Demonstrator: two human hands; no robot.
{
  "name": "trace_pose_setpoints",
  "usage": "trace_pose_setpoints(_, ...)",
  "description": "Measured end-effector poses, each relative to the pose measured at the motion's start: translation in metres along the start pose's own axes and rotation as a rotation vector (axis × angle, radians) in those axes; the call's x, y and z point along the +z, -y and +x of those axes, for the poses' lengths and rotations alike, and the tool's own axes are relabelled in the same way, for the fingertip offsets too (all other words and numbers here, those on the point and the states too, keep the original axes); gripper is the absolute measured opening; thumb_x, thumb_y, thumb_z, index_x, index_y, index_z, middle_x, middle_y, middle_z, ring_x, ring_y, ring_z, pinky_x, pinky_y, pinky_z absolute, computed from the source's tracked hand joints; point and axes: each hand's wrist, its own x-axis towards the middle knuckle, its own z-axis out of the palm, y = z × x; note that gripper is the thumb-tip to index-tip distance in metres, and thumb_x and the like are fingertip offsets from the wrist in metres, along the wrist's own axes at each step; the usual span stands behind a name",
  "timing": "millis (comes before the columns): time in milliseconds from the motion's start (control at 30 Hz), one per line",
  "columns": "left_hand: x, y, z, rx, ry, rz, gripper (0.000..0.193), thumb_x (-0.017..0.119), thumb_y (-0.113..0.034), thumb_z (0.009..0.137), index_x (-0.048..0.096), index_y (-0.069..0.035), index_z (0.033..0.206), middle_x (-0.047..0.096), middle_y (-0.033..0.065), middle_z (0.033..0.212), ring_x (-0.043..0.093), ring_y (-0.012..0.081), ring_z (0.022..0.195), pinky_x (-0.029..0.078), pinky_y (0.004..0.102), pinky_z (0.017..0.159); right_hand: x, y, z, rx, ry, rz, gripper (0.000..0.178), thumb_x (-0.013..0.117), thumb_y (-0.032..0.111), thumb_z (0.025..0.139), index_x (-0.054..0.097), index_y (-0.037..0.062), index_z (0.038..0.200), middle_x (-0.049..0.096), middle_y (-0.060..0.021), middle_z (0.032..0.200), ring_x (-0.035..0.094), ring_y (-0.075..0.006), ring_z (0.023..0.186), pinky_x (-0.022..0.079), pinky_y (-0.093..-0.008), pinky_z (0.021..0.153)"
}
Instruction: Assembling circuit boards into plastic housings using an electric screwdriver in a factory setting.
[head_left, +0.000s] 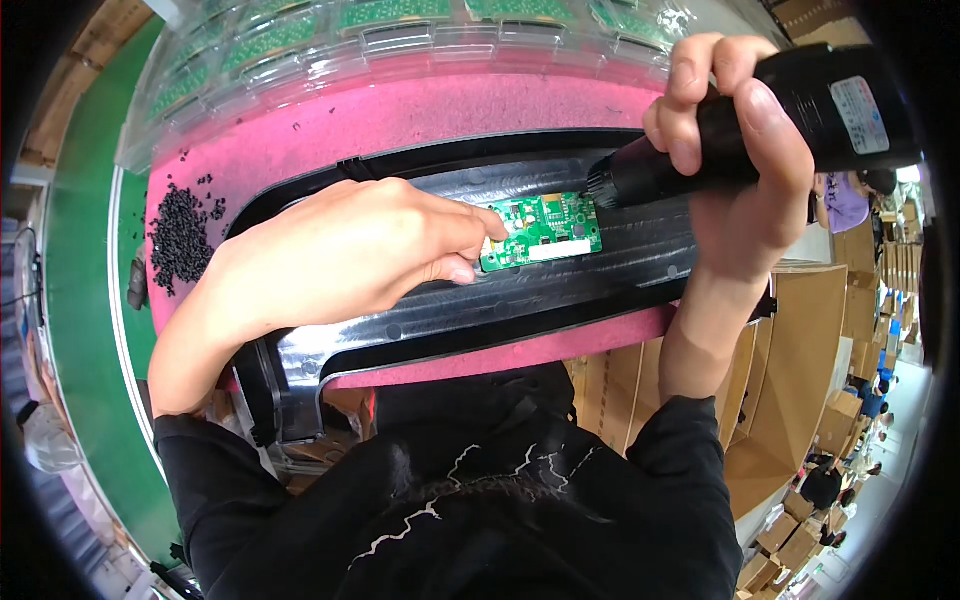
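A green circuit board [545,232] with a white connector strip lies in a long, shiny black plastic housing [400,335]. My left hand [350,250] reaches in from the left, its fingertips pressed on the board's left end. My right hand [745,130] is wrapped around a thick black electric screwdriver [720,140], which carries a white label. The screwdriver's ribbed front end is over the board's right edge; its bit is hidden from sight.
The housing rests on a pink mat [400,105]. A pile of small black screws [180,235] lies at the left. Clear plastic trays [390,45] with green boards stand at the back. Cardboard boxes [790,360] are at the right, with people farther off.
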Motion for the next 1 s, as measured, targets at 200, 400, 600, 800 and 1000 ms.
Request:
trace_pose_setpoints(200,-0.002,0.002,-0.002,-0.030,0.003,-0.032,0.012,0.065,-0.008,0.085,0.058,0.001,0.081,0.069,0.0124,0.116,0.070,0.0334,0.084,0.055,0.0394,0.067,0.012,-0.006,0.004,0.067,0.011,-0.012,0.025,0.056,0.025,0.089,0.053,0.0029,0.102,0.056,-0.0077,0.082,0.045,-0.0111,0.056,0.040,-0.0279,0.061)
trace_pose_setpoints(400,-0.003,0.000,-0.004,-0.088,0.013,0.001,0.014,0.066,-0.011,0.086,0.058,0.001,0.083,0.070,0.0117,0.114,0.070,0.0326,0.086,0.055,0.0405,0.068,0.010,0.000,-0.002,0.021,0.032,-0.010,0.026,0.058,0.025,0.089,0.053,0.0036,0.103,0.051,-0.0016,0.079,0.045,-0.0109,0.057,0.038,-0.0289,0.063)
trace_pose_setpoints(600,-0.004,-0.004,0.005,0.006,-0.151,0.063,0.024,0.072,-0.022,0.084,0.062,0.000,0.088,0.068,0.0105,0.086,0.068,0.0295,0.079,0.053,0.0391,0.069,0.019,0.018,-0.009,-0.077,-0.057,0.756,0.022,0.062,0.020,0.089,0.047,0.0080,0.098,0.048,0.0015,0.079,0.047,-0.0076,0.060,0.041,-0.0271,0.068)
trace_pose_setpoints(800,0.001,0.002,0.004,0.175,-0.321,0.061,0.024,0.074,-0.021,0.082,0.063,-0.001,0.088,0.066,0.0099,0.081,0.066,0.0293,0.075,0.053,0.0370,0.063,0.027,0.015,-0.010,-0.070,-0.131,0.758,0.025,0.065,0.018,0.087,0.045,0.0087,0.098,0.048,0.0004,0.080,0.048,-0.0077,0.061,0.041,-0.0269,0.070)
trace_pose_setpoints(1000,0.001,0.001,0.003,0.172,-0.432,0.094,0.023,0.077,-0.017,0.078,0.063,-0.001,0.087,0.066,0.0095,0.079,0.066,0.0287,0.073,0.053,0.0370,0.062,0.034,0.008,-0.008,-0.102,-0.218,0.702,0.032,0.064,0.015,0.089,0.040,0.0071,0.108,0.044,-0.0009,0.091,0.049,-0.0102,0.077,0.030,-0.0372,0.094)
